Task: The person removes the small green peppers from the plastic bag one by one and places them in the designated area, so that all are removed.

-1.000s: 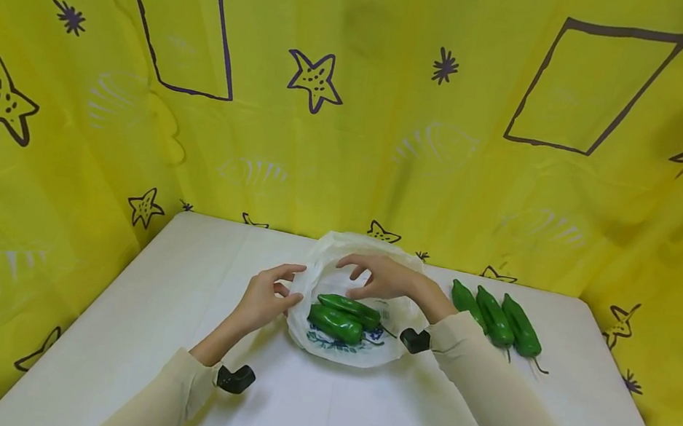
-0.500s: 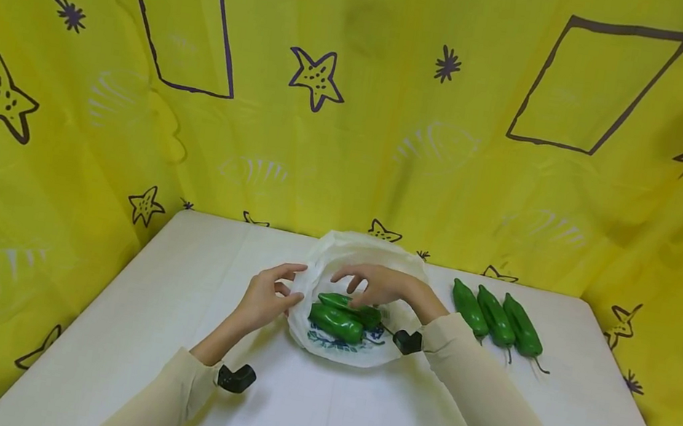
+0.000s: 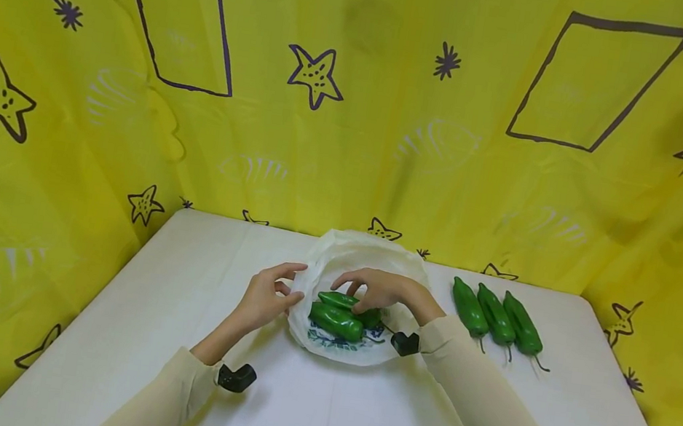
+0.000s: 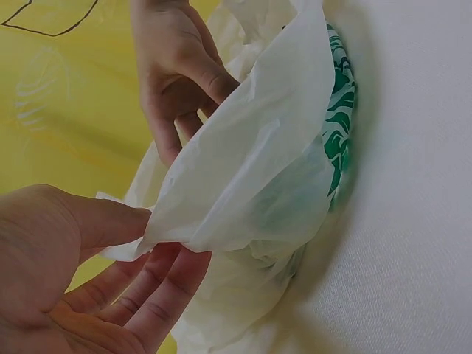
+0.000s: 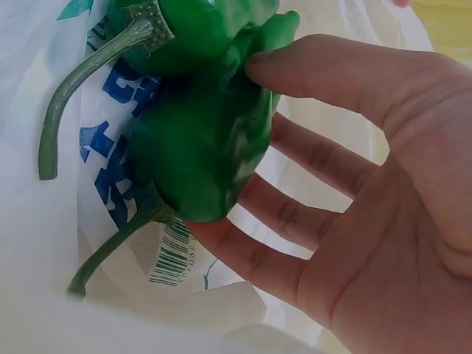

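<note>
A white plastic bag (image 3: 369,252) with a printed pattern lies with its mouth spread wide at the middle of the table. Two green peppers are inside; the nearer pepper (image 3: 334,323) rests alongside the farther pepper (image 5: 203,147). My left hand (image 3: 263,297) pinches the bag's left rim between thumb and fingers, as the left wrist view shows. Reaching into the bag from the right, my right hand (image 3: 381,289) holds the farther pepper, thumb on its top and fingers along its other side. The stems of both peppers point away from the right palm.
On the table (image 3: 284,418), right of the bag, three more green peppers (image 3: 496,316) lie side by side, stems toward me. A yellow curtain (image 3: 351,148) with starfish drawings hangs behind the table and along both sides.
My right hand has lowered into the bag, and its thumb and fingers have come onto the farther pepper. The left hand stays at the rim.
</note>
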{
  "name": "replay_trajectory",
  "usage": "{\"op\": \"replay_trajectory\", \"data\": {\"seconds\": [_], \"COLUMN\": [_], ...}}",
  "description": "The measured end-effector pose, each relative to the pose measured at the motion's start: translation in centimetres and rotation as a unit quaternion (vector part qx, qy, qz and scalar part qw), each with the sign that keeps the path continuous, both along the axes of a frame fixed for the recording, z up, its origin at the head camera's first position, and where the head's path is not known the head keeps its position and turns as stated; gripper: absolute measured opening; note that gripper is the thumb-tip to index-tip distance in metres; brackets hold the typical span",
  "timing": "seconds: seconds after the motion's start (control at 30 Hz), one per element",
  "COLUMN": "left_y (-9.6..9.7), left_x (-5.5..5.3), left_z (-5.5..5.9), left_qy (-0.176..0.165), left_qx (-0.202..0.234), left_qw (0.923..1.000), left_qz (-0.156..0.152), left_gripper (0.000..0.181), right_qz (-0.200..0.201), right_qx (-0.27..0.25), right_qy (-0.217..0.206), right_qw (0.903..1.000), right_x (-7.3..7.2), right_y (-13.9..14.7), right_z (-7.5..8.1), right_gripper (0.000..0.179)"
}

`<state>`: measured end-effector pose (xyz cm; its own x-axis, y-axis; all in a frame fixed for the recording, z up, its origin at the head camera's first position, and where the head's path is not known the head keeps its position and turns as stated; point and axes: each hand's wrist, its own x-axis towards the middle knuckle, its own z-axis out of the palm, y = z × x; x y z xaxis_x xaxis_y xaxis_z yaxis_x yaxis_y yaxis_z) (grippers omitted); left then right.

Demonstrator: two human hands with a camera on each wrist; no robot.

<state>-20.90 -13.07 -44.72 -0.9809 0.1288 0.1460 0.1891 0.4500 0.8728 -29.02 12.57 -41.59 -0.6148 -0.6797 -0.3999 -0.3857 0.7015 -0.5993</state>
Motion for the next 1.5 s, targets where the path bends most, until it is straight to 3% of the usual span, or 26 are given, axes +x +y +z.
{"op": "replay_trajectory", "data": {"seconds": [0.23, 0.9, 1.5], "left_y": [0.0, 0.1, 0.0], "left_x": [0.1, 0.0, 0.3], "left_z": [0.3, 0.4, 0.2], "left_qy": [0.005, 0.006, 0.002], "left_qx": [0.023, 0.018, 0.004], "left_qw": [0.9997, 0.9998, 1.0], "left_qz": [-0.006, -0.007, 0.004], "left_gripper": [0.052, 0.051, 0.051], "right_qz": [0.017, 0.008, -0.014], "right_qx": [-0.007, -0.006, -0.047], "right_qy": [0.009, 0.016, 0.084], "right_qw": [0.9998, 0.9998, 0.9953], "right_x": [0.1, 0.0, 0.1], "right_y": [-0.1, 0.1, 1.1], "right_z": [0.2, 0.1, 1.4], "right_gripper": [0.05, 0.048, 0.048]}}
